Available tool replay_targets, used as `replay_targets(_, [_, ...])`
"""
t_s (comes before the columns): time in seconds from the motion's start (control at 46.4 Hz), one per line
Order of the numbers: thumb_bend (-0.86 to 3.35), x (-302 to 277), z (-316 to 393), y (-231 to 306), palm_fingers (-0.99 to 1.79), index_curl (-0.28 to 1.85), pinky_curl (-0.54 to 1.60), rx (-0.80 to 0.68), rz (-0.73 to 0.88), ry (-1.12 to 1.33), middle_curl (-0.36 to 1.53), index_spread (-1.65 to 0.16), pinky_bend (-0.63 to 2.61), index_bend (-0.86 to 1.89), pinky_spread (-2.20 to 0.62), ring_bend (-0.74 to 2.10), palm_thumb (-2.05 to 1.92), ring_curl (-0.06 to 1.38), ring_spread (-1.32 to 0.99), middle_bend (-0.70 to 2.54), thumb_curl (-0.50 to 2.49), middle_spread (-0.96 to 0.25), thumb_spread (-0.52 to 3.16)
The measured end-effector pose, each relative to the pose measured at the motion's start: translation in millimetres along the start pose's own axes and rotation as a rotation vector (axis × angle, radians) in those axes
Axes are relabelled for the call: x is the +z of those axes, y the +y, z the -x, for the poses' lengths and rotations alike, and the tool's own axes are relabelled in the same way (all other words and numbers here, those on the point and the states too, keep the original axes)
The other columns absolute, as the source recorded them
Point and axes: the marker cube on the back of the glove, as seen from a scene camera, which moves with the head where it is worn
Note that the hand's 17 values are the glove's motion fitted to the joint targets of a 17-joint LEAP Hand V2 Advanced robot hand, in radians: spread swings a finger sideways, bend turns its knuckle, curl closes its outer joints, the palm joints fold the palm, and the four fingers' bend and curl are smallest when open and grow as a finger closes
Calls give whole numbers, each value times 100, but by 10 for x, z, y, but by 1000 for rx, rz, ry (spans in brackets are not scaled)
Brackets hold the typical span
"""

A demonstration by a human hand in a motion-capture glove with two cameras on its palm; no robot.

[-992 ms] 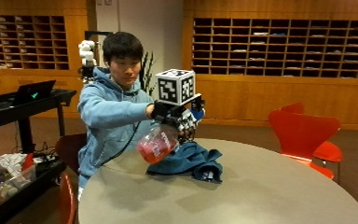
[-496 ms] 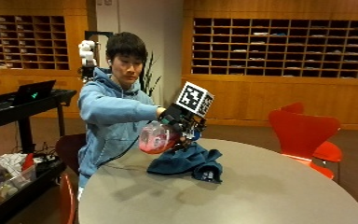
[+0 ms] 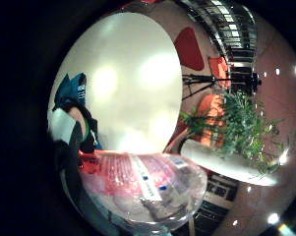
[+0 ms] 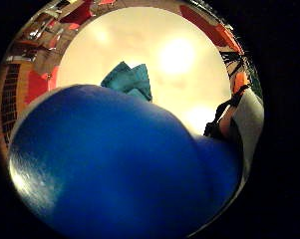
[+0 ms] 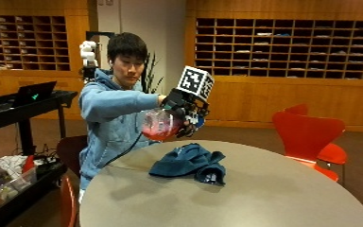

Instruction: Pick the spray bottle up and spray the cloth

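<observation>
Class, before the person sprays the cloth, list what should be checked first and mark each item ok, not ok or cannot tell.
1. Spray bottle held by the gloved right hand: ok.
2. Bottle lifted off the table: ok.
3. Blue cloth lying on the table, below the bottle: ok.
4. Nozzle aimed at the cloth: cannot tell.
5. Finger on the trigger: cannot tell.
6. Liquid in the bottle: ok, pink shows inside.

The outside view looks across the round counter (image 5: 251, 189) toward the seated person, level with the raised right hand (image 5: 185, 111) and far enough off to take in the wall of shelves behind. Both palm views ride that hand and face down at the counter below it. The thumb-side one sits hard against the blue spray head (image 4: 114, 169) (it fills most of the view); the little-finger one sits close to the pink bottle (image 3: 142, 182). All three share the blue cloth (image 5: 191, 163).
</observation>
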Motion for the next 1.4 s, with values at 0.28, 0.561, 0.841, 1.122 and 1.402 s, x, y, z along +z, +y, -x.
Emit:
replay_targets(0.28, [-4, 121, 225, -57, 140, 51, 40, -73, -115, -262, 48, -22, 40, 44, -30, 54, 85, 43, -20, 56, 76, -16, 18])
replay_targets(0.561, [-4, -726, 673, 24, 139, 51, 40, -123, -549, -1142, 48, -22, 41, 42, -30, 54, 85, 43, -20, 56, 77, -16, 18])
replay_targets(0.841, [-4, -798, 1932, -308, 138, 51, 41, -133, -648, -1821, 48, -22, 42, 39, -29, 54, 86, 43, -19, 56, 78, -15, 20])
replay_targets(1.122, [-4, -370, 2817, -673, 137, 50, 41, -100, -576, -1759, 47, -21, 44, 33, -28, 55, 87, 44, -18, 54, 77, -15, 25])
replay_targets(1.402, [-4, -89, 3121, -876, 137, 50, 42, -217, -442, -1653, 47, -21, 46, 28, -28, 56, 85, 44, -18, 52, 76, -13, 30])
